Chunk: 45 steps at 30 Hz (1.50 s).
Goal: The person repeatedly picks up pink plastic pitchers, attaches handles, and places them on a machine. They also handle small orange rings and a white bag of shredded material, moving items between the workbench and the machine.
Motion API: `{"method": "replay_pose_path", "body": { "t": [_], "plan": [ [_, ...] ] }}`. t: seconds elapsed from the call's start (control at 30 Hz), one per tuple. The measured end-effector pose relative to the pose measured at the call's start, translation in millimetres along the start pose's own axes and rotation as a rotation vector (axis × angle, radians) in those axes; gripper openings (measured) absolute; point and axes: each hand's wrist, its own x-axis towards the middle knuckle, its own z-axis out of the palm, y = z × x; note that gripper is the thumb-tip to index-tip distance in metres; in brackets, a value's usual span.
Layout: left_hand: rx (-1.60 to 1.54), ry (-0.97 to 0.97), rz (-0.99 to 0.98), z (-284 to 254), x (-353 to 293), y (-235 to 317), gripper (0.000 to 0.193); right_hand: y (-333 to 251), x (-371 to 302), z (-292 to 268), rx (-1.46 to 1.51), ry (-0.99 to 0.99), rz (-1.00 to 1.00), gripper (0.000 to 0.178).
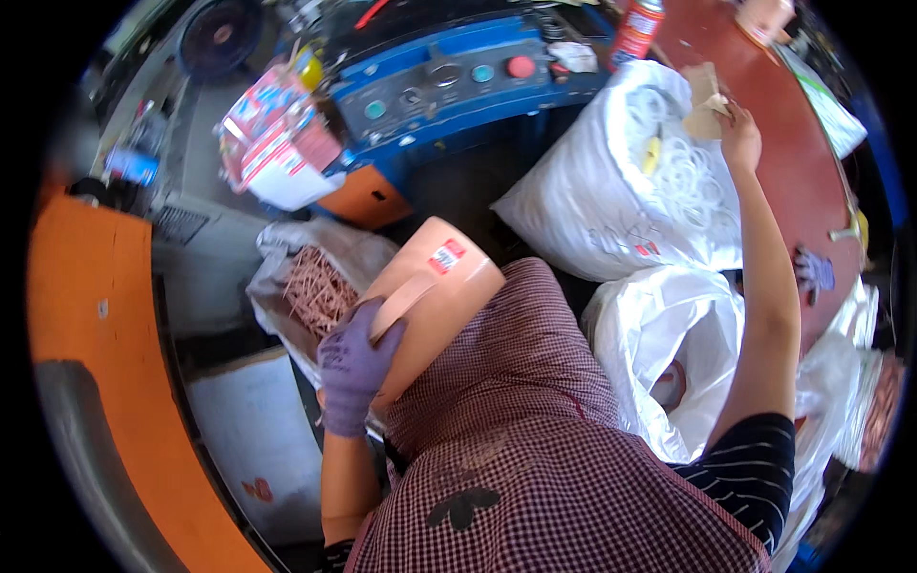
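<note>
In the head view, the gloved left hand (358, 363) closes round the handle (406, 302) of a peach pitcher (441, 315), tilted above the lap; a red-and-white sticker (446, 256) is already on it; the bare right hand (742, 141) — fingertips seemingly pinching brown card (703, 94) by the white sack (573, 181) — is well apart; card and pitcher are not yet together; what else is left, I cannot tell.

L grip (355, 370): peach jug (447, 304); R grip (742, 141): cardbd (703, 103).

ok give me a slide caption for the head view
Gloved left hand holds a peach container; bare right hand touches a brown scrap.
</note>
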Motion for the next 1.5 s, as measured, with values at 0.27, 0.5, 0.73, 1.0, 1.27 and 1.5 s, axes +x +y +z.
{"method": "replay_pose_path", "body": {
  "t": [0.27, 0.5, 0.73, 1.0, 1.27, 1.5],
  "plan": [
    [-0.006, 0.024, 0.105, 17, -6, 23, 0.042, -300, -184, -67, 0.970, -0.625, -0.314, 0.022],
    [0.027, -0.035, 0.113, 14, -23, 10, 0.037, -378, -206, -117, 1.118, -0.886, -0.498, 0.033],
    [-0.096, 0.014, 0.107, 15, -26, 3, 0.041, -374, -195, -110, 1.387, -0.872, -0.418, 0.033],
    [-0.093, 0.071, 0.107, 1, -29, -9, 0.039, -152, -38, -65, 0.306, -0.064, 0.015, 0.037],
    [-0.124, 0.009, 0.250, 3, -45, 8, 0.038, -231, -155, -99, 0.929, -1.154, 0.039, 0.049],
    [-0.232, 0.057, 0.195, -2, -84, -16, 0.043, -326, -225, -109, 1.452, -1.457, 0.381, 0.032]
  ]
}}
